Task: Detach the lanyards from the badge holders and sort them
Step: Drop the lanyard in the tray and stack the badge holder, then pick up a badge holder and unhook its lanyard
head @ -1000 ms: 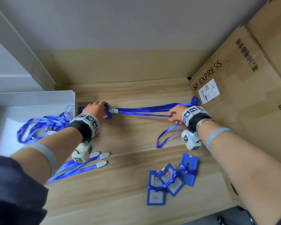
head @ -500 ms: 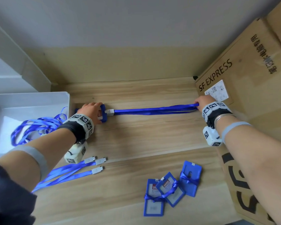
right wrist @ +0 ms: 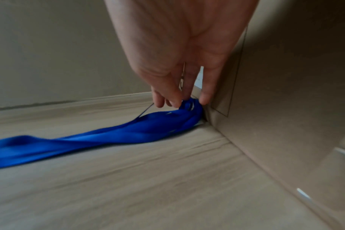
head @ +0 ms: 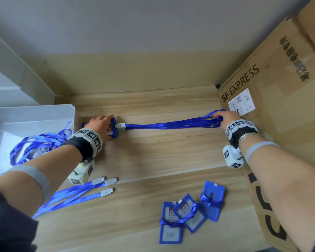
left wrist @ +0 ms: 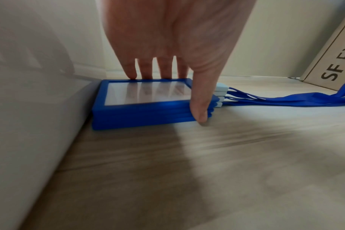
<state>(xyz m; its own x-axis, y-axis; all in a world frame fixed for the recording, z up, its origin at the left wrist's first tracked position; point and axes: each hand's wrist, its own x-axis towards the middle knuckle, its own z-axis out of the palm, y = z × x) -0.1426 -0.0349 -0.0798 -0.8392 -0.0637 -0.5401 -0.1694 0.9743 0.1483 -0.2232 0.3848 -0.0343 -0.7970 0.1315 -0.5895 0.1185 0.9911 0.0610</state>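
Note:
A stack of blue badge holders [head: 113,130] [left wrist: 146,99] lies on the wooden floor beside the white bin. My left hand [head: 102,123] [left wrist: 167,93] grips it, fingers on the far edge and thumb on the near corner. Blue lanyards [head: 171,123] [left wrist: 286,99] [right wrist: 108,137] run from white clips [head: 120,126] on the stack across to the right. My right hand [head: 224,118] [right wrist: 179,101] pinches their looped ends against the foot of the cardboard box.
The white bin [head: 44,113] at left has loose lanyards [head: 35,144] hanging over its edge. Three detached lanyards [head: 76,195] lie near my left forearm. Three lanyard-wrapped badge holders [head: 189,213] lie in front. Cardboard boxes [head: 280,106] wall off the right side.
My right hand has drawn the lanyard loops rightward to the cardboard box, stretching the straps out along the floor. My left hand has stayed on the stack of holders.

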